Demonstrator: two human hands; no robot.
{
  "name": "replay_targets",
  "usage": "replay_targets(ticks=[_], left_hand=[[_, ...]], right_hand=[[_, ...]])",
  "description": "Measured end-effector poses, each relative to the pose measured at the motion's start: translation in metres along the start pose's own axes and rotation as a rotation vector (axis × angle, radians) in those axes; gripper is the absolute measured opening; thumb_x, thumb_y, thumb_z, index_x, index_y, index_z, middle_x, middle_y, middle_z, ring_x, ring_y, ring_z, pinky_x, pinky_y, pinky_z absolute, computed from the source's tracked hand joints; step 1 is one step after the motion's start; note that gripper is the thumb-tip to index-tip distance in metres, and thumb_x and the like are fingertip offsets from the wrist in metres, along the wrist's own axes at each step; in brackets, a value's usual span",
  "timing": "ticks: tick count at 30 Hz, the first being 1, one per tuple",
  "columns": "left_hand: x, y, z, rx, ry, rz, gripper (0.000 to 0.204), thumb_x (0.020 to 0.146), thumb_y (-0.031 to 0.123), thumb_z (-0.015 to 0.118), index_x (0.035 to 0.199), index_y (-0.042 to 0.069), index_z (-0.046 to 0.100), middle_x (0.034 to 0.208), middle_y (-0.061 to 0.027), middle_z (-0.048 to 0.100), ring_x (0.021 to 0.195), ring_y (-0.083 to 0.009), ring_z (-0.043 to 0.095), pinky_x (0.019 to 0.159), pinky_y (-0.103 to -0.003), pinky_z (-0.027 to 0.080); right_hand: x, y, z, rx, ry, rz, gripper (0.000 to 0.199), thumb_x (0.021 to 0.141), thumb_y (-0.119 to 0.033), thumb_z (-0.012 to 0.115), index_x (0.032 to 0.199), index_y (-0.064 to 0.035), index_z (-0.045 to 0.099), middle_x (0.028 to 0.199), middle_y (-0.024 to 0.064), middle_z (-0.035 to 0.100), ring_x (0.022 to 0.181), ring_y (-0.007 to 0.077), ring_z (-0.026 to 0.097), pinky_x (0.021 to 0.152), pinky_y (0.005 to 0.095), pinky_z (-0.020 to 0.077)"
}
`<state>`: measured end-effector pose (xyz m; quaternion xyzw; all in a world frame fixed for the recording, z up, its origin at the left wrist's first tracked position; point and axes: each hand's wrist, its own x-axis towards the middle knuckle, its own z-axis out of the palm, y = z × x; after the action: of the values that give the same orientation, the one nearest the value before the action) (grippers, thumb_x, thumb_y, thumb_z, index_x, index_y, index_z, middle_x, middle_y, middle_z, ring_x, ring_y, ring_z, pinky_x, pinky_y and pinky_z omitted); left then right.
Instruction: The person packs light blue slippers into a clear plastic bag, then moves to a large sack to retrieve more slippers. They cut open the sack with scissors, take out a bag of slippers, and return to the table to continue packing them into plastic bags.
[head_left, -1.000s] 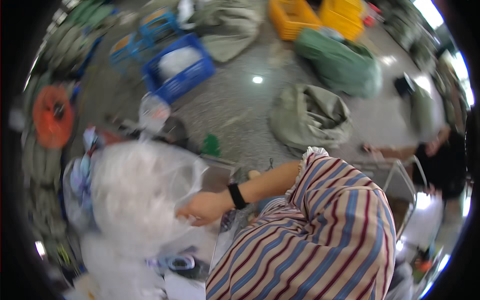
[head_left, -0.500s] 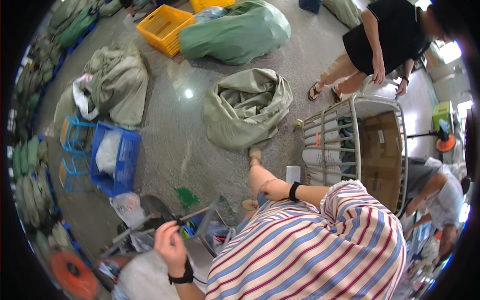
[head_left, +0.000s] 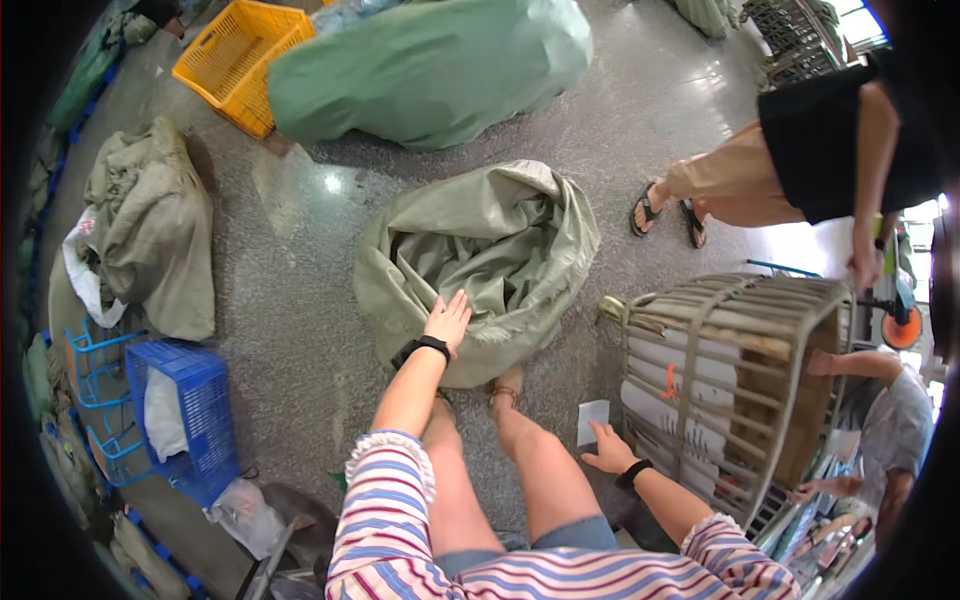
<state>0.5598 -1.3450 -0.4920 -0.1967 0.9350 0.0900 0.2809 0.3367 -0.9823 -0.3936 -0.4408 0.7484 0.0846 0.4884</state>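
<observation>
The fingers [head_left: 455, 304] of the left hand [head_left: 447, 322] are seen spread and laid flat on the near rim of an open, crumpled grey-green sack [head_left: 480, 262] that lies on the speckled floor [head_left: 300, 300] straight ahead; nothing is gripped, and what the sack holds is hidden by its own folds. The right hand [head_left: 606, 452] is held low beside the right knee, fingers loosely parted and empty, just below a small white slip of paper [head_left: 592, 421]; whether the slip is touched cannot be made out. A dark band is worn on each wrist. Just right of that hand a slatted cage trolley [head_left: 735, 380] is seen, its load of pale sacks only partly visible through the bars. A larger filled green sack [head_left: 430, 65] and a yellow crate [head_left: 235, 60] lie farther off, a heap of grey sacks [head_left: 150, 240] to the left, and blue crates [head_left: 185, 420] at the lower left. Other people are cut off by the rim at the right: sandalled feet [head_left: 665, 212] and bent figures.
</observation>
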Motion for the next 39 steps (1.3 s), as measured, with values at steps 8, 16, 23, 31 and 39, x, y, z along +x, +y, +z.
replay_targets(ticks=[8,16,23,31,39], left_hand=[[-0.069,0.060,0.258,-0.823,-0.646,0.170,0.043,0.079,0.038,0.057,0.108,0.007,0.063,0.111,-0.0196,0.062,0.104,-0.0335,0.058,0.091,-0.041,0.043],[-0.263,-0.107,-0.118,-0.506,0.790,-0.259,0.023,0.052,0.005,0.055,0.075,0.001,0.056,0.082,-0.0145,0.049,0.087,-0.0333,0.051,0.084,-0.045,0.044],[-0.386,-0.113,-0.142,-0.807,0.819,-0.612,0.022,0.076,0.004,0.051,0.094,0.009,0.063,0.099,-0.0151,0.059,0.097,-0.0307,0.056,0.095,-0.043,0.040],[-0.512,-0.225,-0.180,-0.392,0.951,-0.515,0.029,0.074,0.004,0.051,0.097,0.010,0.066,0.115,-0.0104,0.060,0.117,-0.0350,0.047,0.098,-0.047,0.036],[-0.456,-0.263,-0.111,-0.611,0.247,-0.268,0.015,0.084,0.024,0.053,0.085,0.013,0.064,0.090,-0.0119,0.058,0.091,-0.0340,0.056,0.077,-0.042,0.046]], right_hand=[[0.277,-0.128,-0.054,-0.607,0.276,-0.510,0.077,0.073,-0.006,0.061,0.142,-0.0193,0.029,0.149,0.0063,0.026,0.140,0.0317,0.016,0.108,0.0560,0.0202],[0.236,-0.079,-0.108,-0.774,-0.370,-0.194,0.032,0.092,-0.031,0.046,0.113,-0.0099,0.060,0.120,0.0078,0.058,0.113,0.0239,0.051,0.094,0.0446,0.0389],[0.083,-0.303,-0.363,0.576,0.112,-0.807,0.023,0.085,-0.008,0.053,0.107,-0.0005,0.057,0.100,0.0099,0.064,0.088,0.0221,0.062,0.079,0.0364,0.0505],[-0.115,-0.345,-0.401,-0.793,-0.603,-0.217,0.101,0.066,-0.073,0.062,0.126,0.0060,0.041,0.105,0.0294,0.060,0.098,0.0409,0.059,0.085,0.0436,0.0469],[0.003,-0.338,-0.449,-1.201,0.333,-0.065,0.034,0.079,-0.028,0.052,0.104,-0.0109,0.068,0.102,0.0142,0.066,0.101,0.0296,0.062,0.087,0.0404,0.0472]])
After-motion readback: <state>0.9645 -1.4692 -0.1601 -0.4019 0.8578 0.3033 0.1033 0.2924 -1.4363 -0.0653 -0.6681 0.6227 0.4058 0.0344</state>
